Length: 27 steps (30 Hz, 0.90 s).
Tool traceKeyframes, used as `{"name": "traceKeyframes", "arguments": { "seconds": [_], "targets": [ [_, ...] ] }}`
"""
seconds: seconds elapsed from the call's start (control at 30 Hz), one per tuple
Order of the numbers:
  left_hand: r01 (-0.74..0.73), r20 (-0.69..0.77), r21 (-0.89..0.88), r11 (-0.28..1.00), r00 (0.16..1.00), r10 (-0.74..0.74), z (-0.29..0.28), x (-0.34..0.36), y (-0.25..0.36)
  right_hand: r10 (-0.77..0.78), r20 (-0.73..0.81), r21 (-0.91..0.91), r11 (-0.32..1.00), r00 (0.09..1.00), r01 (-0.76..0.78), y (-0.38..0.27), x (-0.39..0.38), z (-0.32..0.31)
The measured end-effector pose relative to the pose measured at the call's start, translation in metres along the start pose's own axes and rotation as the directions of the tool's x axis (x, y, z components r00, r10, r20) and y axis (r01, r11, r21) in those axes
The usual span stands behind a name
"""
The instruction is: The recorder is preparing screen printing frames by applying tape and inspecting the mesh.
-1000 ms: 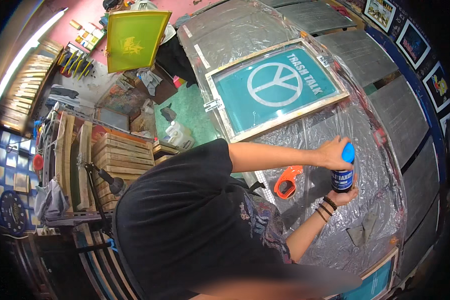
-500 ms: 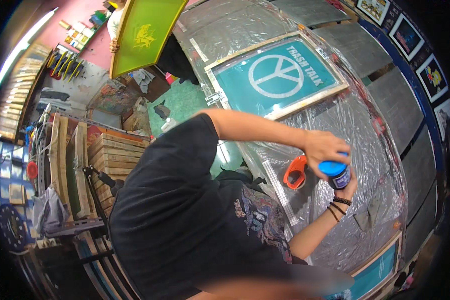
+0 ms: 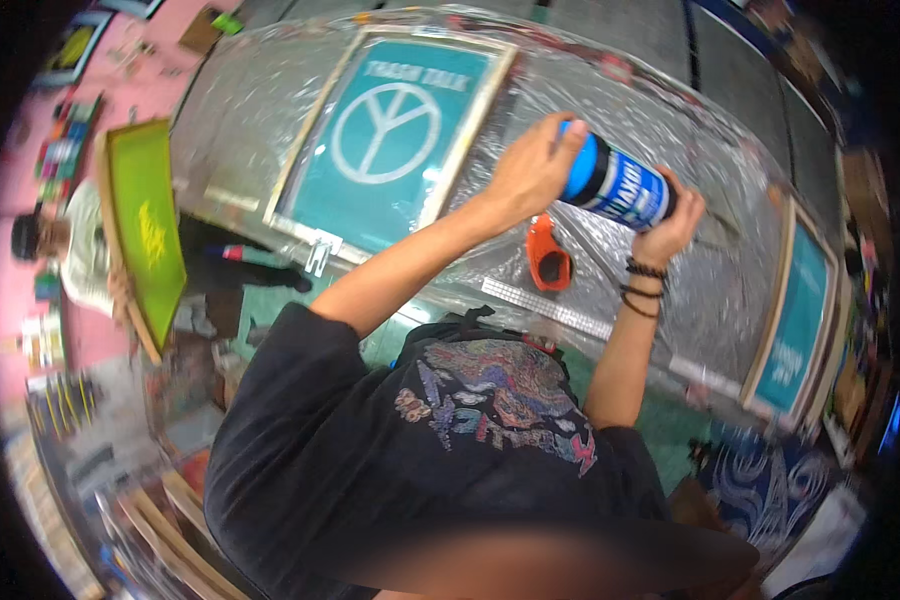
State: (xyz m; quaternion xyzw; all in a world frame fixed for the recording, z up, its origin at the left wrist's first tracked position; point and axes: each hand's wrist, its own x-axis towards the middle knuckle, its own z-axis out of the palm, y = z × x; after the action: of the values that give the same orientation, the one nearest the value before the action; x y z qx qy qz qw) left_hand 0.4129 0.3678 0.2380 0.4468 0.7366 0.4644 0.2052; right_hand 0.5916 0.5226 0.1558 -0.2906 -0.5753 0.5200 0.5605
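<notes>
Since the earlier frame, the dark bottle [image 3: 625, 193] with its blue label has tipped further onto its side, and my view has swung round, so the second framed screen [image 3: 795, 315] shows more fully at the right. The bottle is held in the air over the counter [image 3: 670, 130], slanting, with its blue lid [image 3: 582, 165] at the upper left.

I see the left hand [image 3: 533, 172] curled round the lid, fingers bent over it. The right hand [image 3: 670, 222] is cupped round the base, with dark bracelets [image 3: 645, 282] on its wrist.

Just below the bottle in my view, an orange plastic holder [image 3: 538, 245] with a round opening sits on the clear plastic sheet covering the counter. A white perforated strip [image 3: 540, 306] lies nearer the body, its right end reaching the right forearm. To the left is a teal framed screen [image 3: 385, 130] with a peace sign; the left forearm passes close by its near corner, beside a metal clamp [image 3: 322, 252].

Over on the far left, another person [image 3: 85, 245] stands holding a yellow-green framed screen [image 3: 150, 220]. A blurred shape at the bottom edge blocks part of the dark shirt [image 3: 370, 480] from me.
</notes>
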Motion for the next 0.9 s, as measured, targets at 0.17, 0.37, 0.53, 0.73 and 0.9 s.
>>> {"name": "traceKeyframes", "arguments": {
  "seconds": [0.17,0.37,0.53,0.73,0.9],
  "targets": [
    [0.094,0.134,0.046,0.994,0.986,-0.100,-0.037,-0.017,-0.010,-0.037,-0.015,-0.005,0.999,0.999,0.037,-0.033,-0.029,0.031],
    [-0.556,0.278,0.191,0.809,0.821,0.499,-0.062,-0.032,-0.008,0.624,0.012,0.241,0.756,0.781,-0.608,-0.019,-0.046,0.016],
    [-0.986,0.600,0.066,0.154,0.162,0.783,-0.100,-0.001,-0.018,0.806,0.173,0.256,0.518,0.566,-0.816,-0.010,-0.073,0.028],
    [-0.191,0.393,0.007,0.982,0.903,0.173,-0.050,-0.001,-0.024,0.041,-0.221,0.029,0.999,0.974,-0.036,-0.034,-0.064,0.004],
    [-0.396,0.228,0.079,0.915,0.901,0.370,0.013,-0.022,-0.002,-0.084,-0.257,-0.074,0.995,0.963,0.067,-0.069,-0.074,-0.031]
  ]
}}
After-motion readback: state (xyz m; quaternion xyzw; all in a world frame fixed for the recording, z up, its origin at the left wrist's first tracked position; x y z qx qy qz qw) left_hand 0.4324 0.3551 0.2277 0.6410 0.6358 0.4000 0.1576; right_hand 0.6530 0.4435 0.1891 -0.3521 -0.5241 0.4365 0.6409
